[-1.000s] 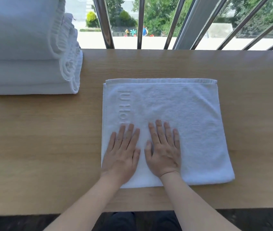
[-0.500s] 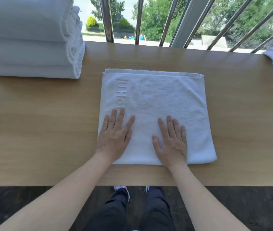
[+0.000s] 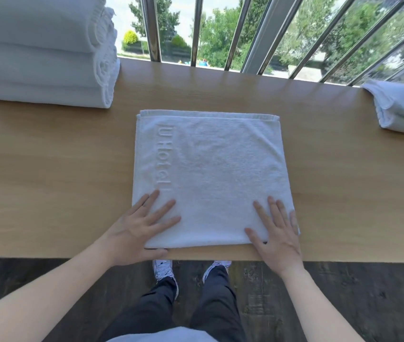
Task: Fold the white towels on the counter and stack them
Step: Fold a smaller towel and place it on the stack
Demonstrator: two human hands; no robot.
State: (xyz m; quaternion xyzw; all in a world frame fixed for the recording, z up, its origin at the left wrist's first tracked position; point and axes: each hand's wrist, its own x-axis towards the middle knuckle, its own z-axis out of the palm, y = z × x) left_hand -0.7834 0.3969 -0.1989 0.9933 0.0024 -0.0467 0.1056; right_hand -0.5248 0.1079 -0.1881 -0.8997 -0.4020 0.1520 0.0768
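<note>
Below the counter's near edge: white shoes [image 3: 162, 266] and dark trousers stood on a dark floor [image 3: 344, 292].
Left hand [image 3: 141, 228]: lay open on the near left corner of the folded towel [image 3: 210, 174], fingers straight and spread, thumb along the towel's near edge; it gripped nothing.
Right hand [image 3: 277, 233]: lay flat and open on the near right corner, fingers straight, holding nothing.
Change: a second earlier both hands lay side by side at the towel's middle; they had since slid apart to the two near corners.
Folded towel: lay square and flat at the middle of the counter [image 3: 47, 181], "U Hotel" embossed along its left side.
Far left: a stack of folded towels [image 3: 37, 58] sat on the counter.
Far right: another white towel [image 3: 403, 107] lay loosely bundled at the frame's edge.
Beyond: window bars [image 3: 196, 28] with trees outside.
</note>
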